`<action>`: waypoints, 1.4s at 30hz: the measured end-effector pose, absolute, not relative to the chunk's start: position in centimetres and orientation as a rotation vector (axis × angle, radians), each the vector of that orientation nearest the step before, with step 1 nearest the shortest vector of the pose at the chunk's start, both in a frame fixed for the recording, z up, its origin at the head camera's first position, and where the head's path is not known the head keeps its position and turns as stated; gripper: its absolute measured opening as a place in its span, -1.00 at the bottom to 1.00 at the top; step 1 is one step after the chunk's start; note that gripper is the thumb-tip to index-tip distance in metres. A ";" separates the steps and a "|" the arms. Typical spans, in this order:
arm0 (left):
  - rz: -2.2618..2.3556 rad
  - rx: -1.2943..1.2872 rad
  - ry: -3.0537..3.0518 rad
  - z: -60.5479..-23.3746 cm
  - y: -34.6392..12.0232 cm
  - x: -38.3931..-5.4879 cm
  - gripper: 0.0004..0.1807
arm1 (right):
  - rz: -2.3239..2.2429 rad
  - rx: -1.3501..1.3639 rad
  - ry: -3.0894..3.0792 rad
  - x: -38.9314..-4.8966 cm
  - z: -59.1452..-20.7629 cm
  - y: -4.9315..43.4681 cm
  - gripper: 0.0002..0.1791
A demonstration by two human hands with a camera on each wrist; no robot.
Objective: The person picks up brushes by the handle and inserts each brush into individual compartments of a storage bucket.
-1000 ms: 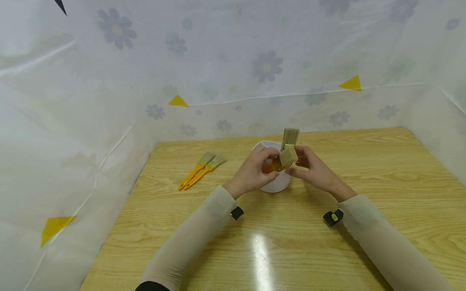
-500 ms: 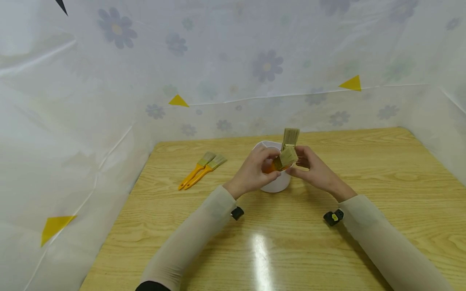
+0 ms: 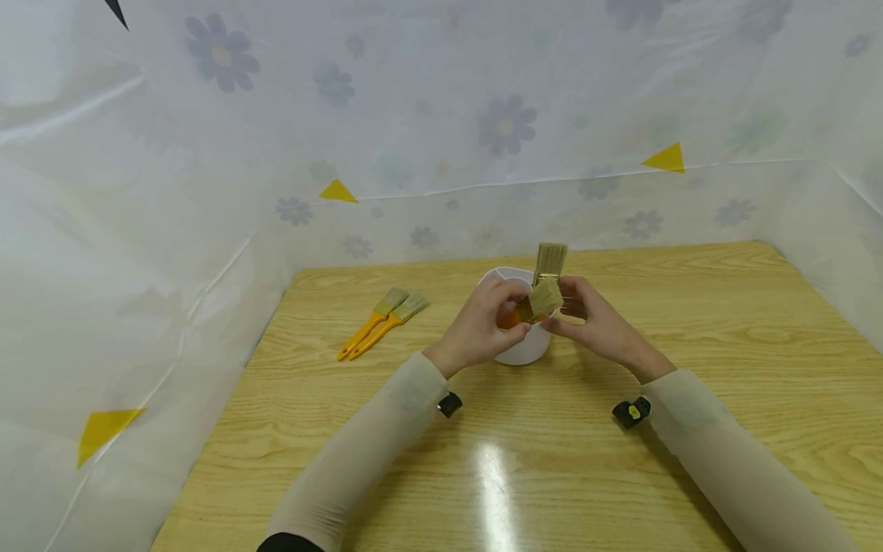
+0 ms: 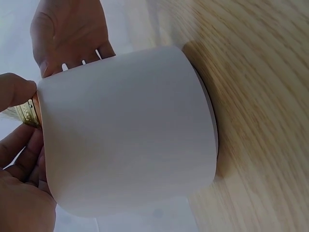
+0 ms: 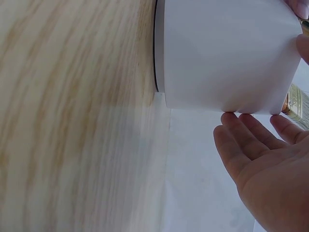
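Observation:
A white cup-like container point(image 3: 522, 353) stands upright on the table. My left hand point(image 3: 472, 326) pinches a paintbrush point(image 3: 546, 297) at its rim, with the pale bristles tilted to the right. The brush's orange handle is mostly hidden by the hand and the container. Behind it, a second paintbrush point(image 3: 552, 259) stands in the container with its bristles up. My right hand point(image 3: 600, 326) holds the container's right side near the top. In the right wrist view its fingertips point(image 5: 231, 118) touch the white wall point(image 5: 227, 53).
Left of the container, two yellow-handled paintbrushes point(image 3: 363, 333) point(image 3: 386, 328) lie side by side on the wooden table point(image 3: 552, 475). Flower-patterned white sheeting point(image 3: 428, 138) rises behind the table's far edge and along its sides.

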State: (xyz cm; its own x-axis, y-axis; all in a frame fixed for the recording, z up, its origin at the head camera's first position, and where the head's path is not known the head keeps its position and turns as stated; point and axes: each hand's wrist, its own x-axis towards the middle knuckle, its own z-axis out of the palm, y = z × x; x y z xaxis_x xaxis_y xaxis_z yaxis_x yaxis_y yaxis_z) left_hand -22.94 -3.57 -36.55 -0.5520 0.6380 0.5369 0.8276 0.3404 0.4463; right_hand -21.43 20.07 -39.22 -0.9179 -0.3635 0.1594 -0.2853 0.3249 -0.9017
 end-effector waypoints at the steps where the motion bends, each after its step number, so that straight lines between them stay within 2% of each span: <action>1: -1.018 -1.314 -2.340 -36.6 -3.6 -22.9 -0.57 | -1.674 -0.613 2.498 -21.4 -39.2 20.1 -0.28; 36: -1.144 -1.273 -2.320 -36.4 -3.9 -22.5 -0.51 | -1.647 -0.632 2.529 -21.3 -39.2 20.1 -0.24; 42: -1.117 -1.250 -2.303 -36.3 -4.4 -22.4 -0.51 | -1.636 -0.615 2.540 -21.3 -39.1 19.9 -0.17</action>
